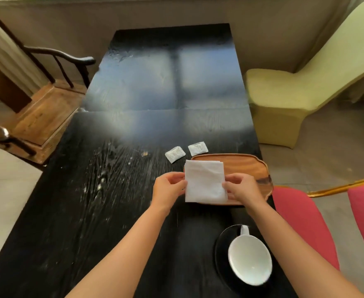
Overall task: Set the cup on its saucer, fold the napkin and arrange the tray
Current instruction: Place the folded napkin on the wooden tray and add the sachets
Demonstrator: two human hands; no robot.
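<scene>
Item 1, napkin [204,181]: white, folded to a rectangle, held over the left end of the tray. Your left hand [169,186] pinches its left edge between thumb and fingers; your right hand [240,188] pinches its right edge the same way. Both hands are closed on the cloth, none spread wide. It looks thin, soft and limp, so it will likely sag between the two grips and slip out of square; hold it at the edges or corners and press each crease flat against a firm surface.

Item 2, tray [250,168]: wooden, shallow, with a raised scalloped rim, lying on the right side of the table [116,190]. Apart from the napkin above it, it carries nothing. Probably stiff and light; take it by the rim on two sides.

Item 3, cup [250,259]: white, handled, empty, standing on its saucer at the near right, handle pointing far. Likely ceramic, hard and breakable, smooth under the fingers; lift by the handle or carry cup and saucer together from below.

Item 4, saucer [222,244]: dark, glossy, hard to tell from the black table. Judge its edge with care.

Item 5, two small white sachets [175,154] [198,148]: on the table just beyond the tray's far left corner. Light and flat; pinch at an edge.

Status: cup seated; napkin fold in hand; tray arrangement outstanding.
</scene>
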